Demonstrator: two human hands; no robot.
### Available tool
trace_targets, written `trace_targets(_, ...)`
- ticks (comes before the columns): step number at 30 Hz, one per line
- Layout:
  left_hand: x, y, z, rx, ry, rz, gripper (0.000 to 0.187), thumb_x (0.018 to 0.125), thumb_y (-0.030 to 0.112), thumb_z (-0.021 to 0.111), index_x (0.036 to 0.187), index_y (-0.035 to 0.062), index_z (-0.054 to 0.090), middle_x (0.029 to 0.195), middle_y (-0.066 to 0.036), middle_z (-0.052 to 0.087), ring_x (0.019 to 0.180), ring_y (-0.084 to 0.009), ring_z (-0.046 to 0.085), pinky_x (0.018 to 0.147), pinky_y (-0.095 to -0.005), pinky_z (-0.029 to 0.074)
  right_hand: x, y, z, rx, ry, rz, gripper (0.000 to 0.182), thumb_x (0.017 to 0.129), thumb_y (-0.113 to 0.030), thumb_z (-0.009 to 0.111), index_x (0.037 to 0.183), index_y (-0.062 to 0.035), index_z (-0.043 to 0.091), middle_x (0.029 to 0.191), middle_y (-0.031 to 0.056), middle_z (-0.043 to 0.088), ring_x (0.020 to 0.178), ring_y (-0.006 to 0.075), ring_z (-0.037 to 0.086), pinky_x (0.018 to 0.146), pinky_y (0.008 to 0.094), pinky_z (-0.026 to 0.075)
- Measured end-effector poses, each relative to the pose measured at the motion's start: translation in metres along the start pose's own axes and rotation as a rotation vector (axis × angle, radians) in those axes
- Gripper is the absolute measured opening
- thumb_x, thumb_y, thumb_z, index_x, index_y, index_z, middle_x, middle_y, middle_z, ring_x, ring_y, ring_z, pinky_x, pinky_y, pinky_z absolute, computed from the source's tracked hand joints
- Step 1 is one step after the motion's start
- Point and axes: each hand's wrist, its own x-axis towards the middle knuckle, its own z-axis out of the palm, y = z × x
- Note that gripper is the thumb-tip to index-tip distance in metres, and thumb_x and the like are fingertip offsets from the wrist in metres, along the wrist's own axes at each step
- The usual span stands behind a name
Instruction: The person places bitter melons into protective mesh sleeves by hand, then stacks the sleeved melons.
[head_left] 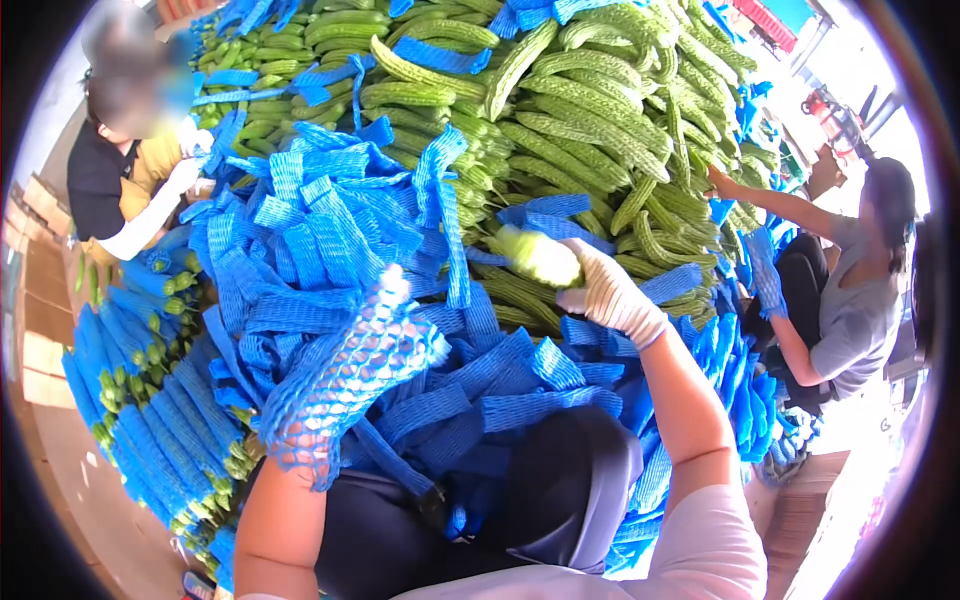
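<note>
A stretched blue foam net sleeve point(325, 385) is pulled over my left hand point(365, 345) and forearm. Pale gloved fingertips poke out at its top, and the fingers look extended inside the mesh. In a white glove, my right hand point(612, 295) grips a bitter melon point(540, 257) by its near end; the melon is blurred by motion and points up and left. Loose blue foam net sleeves point(320, 225) lie heaped beneath and in front of my left hand. Beyond my right hand rises a large pile of green bitter melons point(600, 110).
At the left, a person point(125, 170) in white sleeves handles blue netting. Another person point(865, 270) sits at the right, reaching to the pile, a blue sleeve on one arm. Rows of netted bitter melons point(180, 420) are stacked lower left. Cardboard point(45, 330) stands at the left edge.
</note>
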Motion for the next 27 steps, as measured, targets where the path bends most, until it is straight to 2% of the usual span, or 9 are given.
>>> trace_targets(2,-0.022,-0.003,0.003,0.078,-0.024,0.033,0.041,0.097,0.025,0.042,0.138,0.02,0.041,0.141,-0.012,0.042,0.133,-0.0315,0.037,0.106,-0.0429,0.037,-0.01,-0.041,0.005,-0.354,-0.042,-0.35,0.053,0.061,-0.002,0.067,0.113,-0.006,0.057,0.095,0.0144,0.063,0.093,0.0309,0.061,0.083,0.0382,0.049)
trace_targets(4,-0.034,0.003,0.01,0.197,-0.029,0.106,0.037,0.094,0.013,0.046,0.131,0.0163,0.051,0.142,-0.015,0.041,0.133,-0.0327,0.037,0.109,-0.0421,0.034,-0.019,-0.073,0.017,-0.626,-0.163,-0.445,0.047,0.062,-0.008,0.068,0.108,-0.0094,0.061,0.095,0.0114,0.062,0.094,0.0323,0.059,0.085,0.0423,0.046)
trace_targets(6,-0.042,0.011,0.022,-0.257,0.013,-0.15,0.032,0.09,0.005,0.052,0.121,0.0105,0.059,0.139,-0.017,0.044,0.133,-0.0307,0.037,0.108,-0.0393,0.035,-0.022,-0.097,0.036,-0.807,-0.204,-0.449,0.037,0.065,-0.01,0.068,0.101,-0.0137,0.064,0.095,0.0091,0.062,0.094,0.0302,0.06,0.087,0.0398,0.045)
trace_targets(9,-0.017,0.035,0.036,-0.307,0.041,-0.137,0.033,0.09,0.005,0.052,0.122,0.0101,0.058,0.138,-0.017,0.045,0.132,-0.03,0.038,0.107,-0.0387,0.036,-0.021,-0.118,0.052,-0.854,-0.179,-0.493,0.039,0.067,-0.011,0.067,0.106,-0.0112,0.062,0.1,0.0108,0.061,0.098,0.0313,0.059,0.087,0.0421,0.046)
trace_targets(13,-0.04,0.045,0.034,-0.402,0.106,-0.112,0.035,0.09,0.004,0.052,0.124,0.0092,0.055,0.137,-0.016,0.046,0.129,-0.0284,0.041,0.104,-0.0375,0.038,-0.03,-0.127,0.074,-0.38,0.568,-0.536,0.067,0.07,-0.008,0.071,0.132,-0.0096,0.046,0.125,0.0226,0.051,0.113,0.0409,0.051,0.098,0.0449,0.042)
trace_targets(16,-0.053,0.05,0.041,-0.465,0.161,-0.097,0.036,0.09,0.003,0.051,0.126,0.0086,0.054,0.136,-0.015,0.047,0.126,-0.0273,0.044,0.103,-0.0367,0.039,-0.039,-0.126,0.136,0.904,0.284,-0.182,0.062,0.087,-0.025,0.068,0.136,0.001,0.039,0.138,0.0177,0.044,0.126,0.0286,0.044,0.106,0.037,0.033)
trace_targets(20,-0.057,0.054,0.037,-0.558,0.231,-0.09,0.038,0.09,0.002,0.051,0.128,0.0077,0.051,0.135,-0.014,0.048,0.123,-0.0258,0.047,0.1,-0.0355,0.041,-0.044,-0.129,0.149,1.103,0.039,-0.077,0.043,0.092,-0.023,0.063,0.126,-0.0005,0.05,0.115,0.0061,0.058,0.105,0.0132,0.053,0.094,0.0278,0.041)
trace_targets(23,-0.079,0.04,0.05,-0.654,0.275,-0.113,0.04,0.09,0.002,0.051,0.129,0.0071,0.05,0.134,-0.014,0.049,0.121,-0.0247,0.049,0.098,-0.0346,0.043,-0.043,-0.128,0.141,0.968,0.212,-0.156,0.02,0.091,-0.026,0.065,0.09,-0.0062,0.062,0.073,-0.0095,0.052,0.068,0.0013,0.042,0.064,0.0193,0.036)
trace_targets(27,-0.079,0.033,0.056,-0.787,0.302,-0.162,0.042,0.09,0.001,0.051,0.131,0.0062,0.047,0.133,-0.013,0.05,0.117,-0.0231,0.052,0.096,-0.0335,0.045,-0.009,-0.099,0.138,0.653,0.491,-0.293,0.012,0.091,-0.014,0.062,0.089,-0.0022,0.062,0.074,-0.0017,0.058,0.069,0.0054,0.049,0.065,0.0231,0.043)
